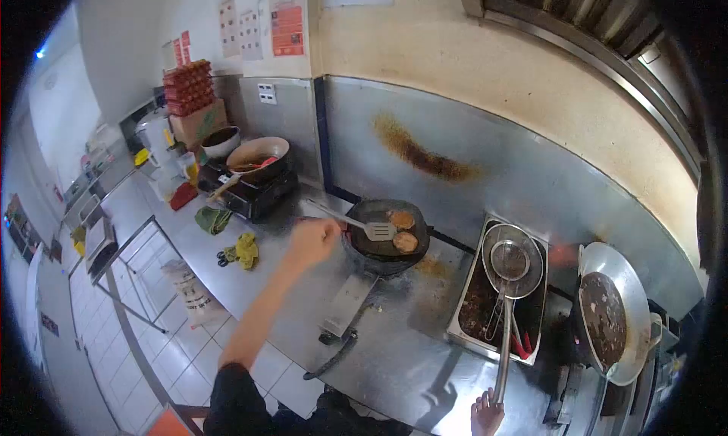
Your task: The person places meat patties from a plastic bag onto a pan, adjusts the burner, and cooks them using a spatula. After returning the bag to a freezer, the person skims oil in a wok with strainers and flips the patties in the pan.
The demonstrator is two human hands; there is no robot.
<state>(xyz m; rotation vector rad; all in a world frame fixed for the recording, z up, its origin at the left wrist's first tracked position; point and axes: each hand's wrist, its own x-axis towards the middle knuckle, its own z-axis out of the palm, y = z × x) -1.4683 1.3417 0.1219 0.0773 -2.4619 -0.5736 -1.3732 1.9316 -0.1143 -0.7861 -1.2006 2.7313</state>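
My left hand (pixel 315 241) is closed round the handle of a slotted metal spatula (pixel 379 231), to the left of a dark pan. The spatula's blade lies over the pan (pixel 371 250), beside two browned round patties (pixel 405 242). At the bottom edge, my right hand (pixel 487 415) is at the end of the long handle of a metal strainer (pixel 523 277), its fingers curled against it. The strainer's round mesh rests over a rectangular metal tray (pixel 462 331) that holds dark contents, a whisk and a red-handled tool.
A large wok (pixel 633 360) of dark liquid stands at the right. Further left are a pan (pixel 269 149) on a black stove (pixel 262 197), green cloth (pixel 213 220), a yellow cloth (pixel 246 251) and stacked egg trays (pixel 188 89). A metal hood (pixel 607 64) hangs above.
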